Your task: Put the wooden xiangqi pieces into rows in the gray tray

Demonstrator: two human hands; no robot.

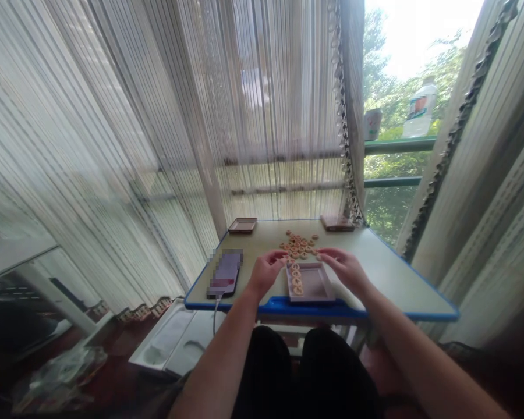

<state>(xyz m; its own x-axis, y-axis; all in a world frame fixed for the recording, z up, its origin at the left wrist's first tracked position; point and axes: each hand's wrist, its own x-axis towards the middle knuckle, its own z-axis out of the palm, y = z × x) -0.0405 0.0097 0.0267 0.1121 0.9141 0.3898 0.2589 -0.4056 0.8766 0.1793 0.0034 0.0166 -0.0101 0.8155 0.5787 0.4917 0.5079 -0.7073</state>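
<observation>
A loose pile of round wooden pieces (pixel 300 245) lies on the pale, blue-edged table (pixel 393 273). In front of it sits a shallow open box (pixel 317 282), with a column of several round pieces (pixel 297 280) along its left side. My left hand (pixel 268 269) is at the box's upper left corner, its thumb and fingertips pinched together by the pieces; what they hold is too small to name. My right hand (pixel 341 266) reaches in from the right above the box's far right corner, fingertips close together at a round piece by the pile's right edge.
A phone (pixel 227 272) with a cable lies at the table's left. A small tray (pixel 243 226) stands at the back left, a flat brown box (pixel 337 223) at the back right. Striped curtains hang behind. A white open box (pixel 170 337) is below left.
</observation>
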